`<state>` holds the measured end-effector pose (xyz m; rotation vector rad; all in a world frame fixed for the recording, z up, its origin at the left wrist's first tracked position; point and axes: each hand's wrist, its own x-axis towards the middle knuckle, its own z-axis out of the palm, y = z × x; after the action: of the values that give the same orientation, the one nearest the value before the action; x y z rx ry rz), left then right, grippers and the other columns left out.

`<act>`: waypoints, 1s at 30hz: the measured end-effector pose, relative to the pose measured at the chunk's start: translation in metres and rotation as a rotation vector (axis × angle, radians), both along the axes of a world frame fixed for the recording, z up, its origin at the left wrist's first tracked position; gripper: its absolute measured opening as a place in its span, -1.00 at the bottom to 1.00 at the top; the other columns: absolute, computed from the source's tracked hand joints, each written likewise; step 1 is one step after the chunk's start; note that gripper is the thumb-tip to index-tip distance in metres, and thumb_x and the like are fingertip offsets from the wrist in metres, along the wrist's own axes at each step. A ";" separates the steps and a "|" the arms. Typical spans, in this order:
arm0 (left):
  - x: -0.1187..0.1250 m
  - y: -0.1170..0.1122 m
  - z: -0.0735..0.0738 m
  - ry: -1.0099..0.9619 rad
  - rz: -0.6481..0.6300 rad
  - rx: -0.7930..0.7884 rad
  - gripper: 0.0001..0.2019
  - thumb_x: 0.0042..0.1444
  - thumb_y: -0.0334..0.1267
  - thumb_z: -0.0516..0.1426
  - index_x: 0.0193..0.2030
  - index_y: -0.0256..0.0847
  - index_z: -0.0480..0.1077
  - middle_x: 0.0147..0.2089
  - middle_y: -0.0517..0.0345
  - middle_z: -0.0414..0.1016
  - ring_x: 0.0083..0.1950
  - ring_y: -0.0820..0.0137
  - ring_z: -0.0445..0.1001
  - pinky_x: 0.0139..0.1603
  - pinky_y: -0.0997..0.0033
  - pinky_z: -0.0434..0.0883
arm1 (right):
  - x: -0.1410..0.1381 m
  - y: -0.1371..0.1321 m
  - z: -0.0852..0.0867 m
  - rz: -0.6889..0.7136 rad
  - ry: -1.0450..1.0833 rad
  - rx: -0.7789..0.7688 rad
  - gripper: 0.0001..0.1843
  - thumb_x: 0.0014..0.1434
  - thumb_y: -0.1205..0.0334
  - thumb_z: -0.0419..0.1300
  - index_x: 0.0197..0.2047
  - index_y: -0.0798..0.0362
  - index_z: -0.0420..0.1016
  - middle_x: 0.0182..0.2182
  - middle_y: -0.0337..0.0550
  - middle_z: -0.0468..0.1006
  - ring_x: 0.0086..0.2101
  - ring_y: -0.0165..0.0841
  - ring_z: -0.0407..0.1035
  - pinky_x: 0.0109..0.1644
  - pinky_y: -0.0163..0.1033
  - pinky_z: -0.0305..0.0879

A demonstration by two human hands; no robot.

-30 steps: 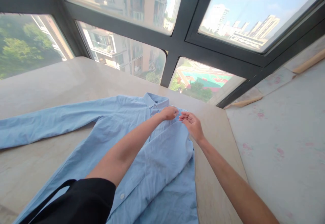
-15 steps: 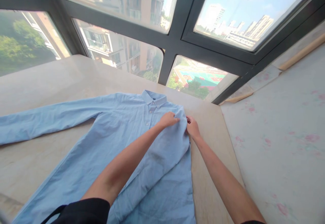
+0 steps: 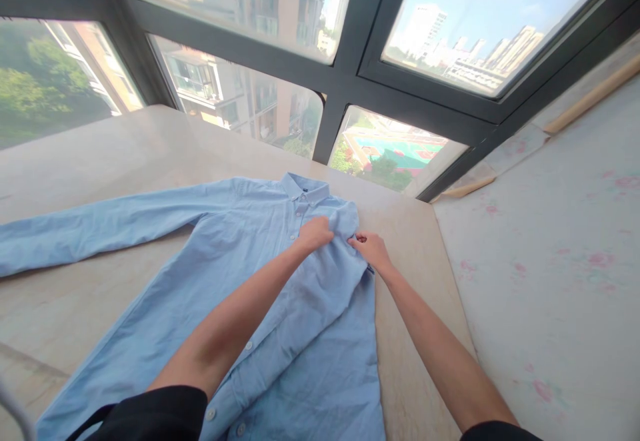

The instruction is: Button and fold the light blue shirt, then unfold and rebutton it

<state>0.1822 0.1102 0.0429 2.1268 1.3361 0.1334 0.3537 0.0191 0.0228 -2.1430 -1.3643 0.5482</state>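
Observation:
A light blue button-up shirt (image 3: 225, 274) lies front-up on a pale stone ledge (image 3: 100, 161). Its collar points toward the window and one sleeve stretches out to the left. The other sleeve is folded across the shirt's body. My left hand (image 3: 315, 233) rests closed on the cloth just below the collar. My right hand (image 3: 370, 249) pinches the folded edge at the right shoulder. Both forearms reach out over the shirt.
Dark-framed windows (image 3: 345, 87) run along the far side of the ledge. To the right lies a white sheet with pink flowers (image 3: 550, 261), with a rolled paper edge (image 3: 465, 189) near the window. Bare ledge shows left of and beyond the shirt.
Both hands have slid a little toward me along the right shoulder fold, and the right hand went from loosely open to pinching the edge. The view shifted slightly.

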 end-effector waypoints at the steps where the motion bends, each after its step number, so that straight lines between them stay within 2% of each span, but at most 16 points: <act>1: 0.000 0.000 0.000 0.000 -0.001 0.000 -0.72 0.07 -0.25 0.13 -0.06 -0.25 0.44 0.01 -0.19 0.55 0.03 0.04 0.52 -0.08 0.25 0.41 | 0.000 0.000 0.000 -0.003 -0.016 -0.002 -0.77 -0.03 0.07 0.28 -0.55 0.04 0.53 -0.61 -0.28 0.46 -0.48 -0.39 0.33 -0.39 -0.33 0.05; 5: -0.006 0.002 -0.005 -0.010 0.021 -0.013 -0.70 0.10 -0.18 0.14 -0.05 -0.22 0.44 0.02 -0.15 0.55 0.03 0.05 0.52 -0.09 0.26 0.40 | 0.008 0.000 -0.001 -0.073 0.014 -0.027 -0.77 0.00 0.08 0.25 -0.55 0.05 0.53 -0.62 -0.28 0.44 -0.49 -0.41 0.32 -0.41 -0.34 0.05; 8: -0.012 0.005 -0.010 -0.024 0.037 -0.034 -0.66 0.11 -0.12 0.15 -0.02 -0.21 0.44 0.05 -0.13 0.55 0.04 0.06 0.51 -0.10 0.27 0.39 | 0.015 0.001 -0.002 -0.118 0.066 -0.084 -0.77 0.02 0.11 0.23 -0.52 0.07 0.55 -0.68 -0.29 0.41 -0.57 -0.44 0.28 -0.48 -0.36 0.06; 13: -0.017 0.007 -0.010 -0.047 0.046 -0.072 -0.72 0.11 -0.15 0.15 -0.07 -0.22 0.47 0.00 -0.10 0.57 0.00 0.12 0.53 -0.14 0.32 0.38 | 0.025 0.007 0.000 -0.120 0.138 -0.187 -0.80 0.07 0.21 0.17 -0.50 0.10 0.53 -0.71 -0.26 0.41 -0.68 -0.48 0.22 -0.60 -0.40 0.00; 17: -0.014 0.009 -0.005 -0.077 0.060 -0.090 -0.75 0.10 -0.12 0.15 -0.17 -0.24 0.47 -0.08 -0.05 0.59 -0.06 0.16 0.54 -0.18 0.36 0.38 | 0.029 0.017 0.003 -0.101 0.093 -0.175 -0.82 0.05 0.31 0.14 -0.50 0.10 0.55 -0.61 -0.20 0.51 -0.58 -0.44 0.35 -0.52 -0.40 0.13; 20: 0.001 0.014 -0.001 -0.149 0.074 -0.058 -0.61 0.13 0.05 0.12 -0.10 -0.23 0.44 -0.05 -0.03 0.58 -0.02 0.20 0.52 -0.14 0.39 0.37 | 0.028 0.025 0.004 -0.080 0.018 -0.096 -0.77 0.08 0.31 0.11 -0.35 0.08 0.62 -0.45 -0.16 0.61 -0.39 -0.38 0.47 -0.31 -0.36 0.28; 22: 0.018 0.019 0.001 -0.241 0.083 -0.041 -0.54 0.13 0.12 0.11 -0.05 -0.24 0.42 -0.03 -0.01 0.56 -0.01 0.24 0.51 -0.12 0.43 0.35 | 0.025 0.031 0.002 -0.066 -0.029 -0.040 -0.74 0.10 0.28 0.11 -0.25 0.05 0.63 -0.34 -0.15 0.64 -0.28 -0.34 0.49 -0.18 -0.32 0.31; 25: 0.047 0.030 0.001 -0.306 0.108 -0.038 -0.48 0.11 0.16 0.12 -0.01 -0.27 0.41 -0.01 0.00 0.56 -0.02 0.29 0.52 -0.14 0.47 0.34 | 0.018 0.036 -0.001 -0.053 -0.082 0.032 -0.73 0.13 0.24 0.14 -0.15 0.04 0.61 -0.28 -0.11 0.65 -0.23 -0.31 0.49 -0.09 -0.26 0.33; 28: 0.069 0.042 -0.002 -0.248 0.101 -0.036 -0.50 0.09 0.14 0.16 -0.07 -0.28 0.45 -0.05 0.01 0.57 -0.04 0.28 0.52 -0.18 0.47 0.34 | 0.011 0.038 -0.004 -0.014 -0.114 0.099 -0.72 0.17 0.22 0.15 -0.09 0.04 0.59 -0.19 -0.07 0.64 -0.23 -0.31 0.49 -0.06 -0.23 0.34; 30: 0.076 0.048 -0.006 -0.211 0.080 -0.030 -0.60 0.08 0.05 0.20 -0.15 -0.28 0.48 -0.09 0.00 0.59 -0.05 0.25 0.53 -0.19 0.46 0.34 | 0.008 0.039 -0.007 0.021 -0.128 0.140 -0.72 0.19 0.23 0.14 -0.06 0.02 0.58 -0.12 -0.08 0.62 -0.17 -0.31 0.48 0.01 -0.22 0.33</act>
<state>0.2580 0.1587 0.0373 1.9735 1.2894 0.3584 0.3617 0.0577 0.0158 -2.0830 -1.4499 0.3181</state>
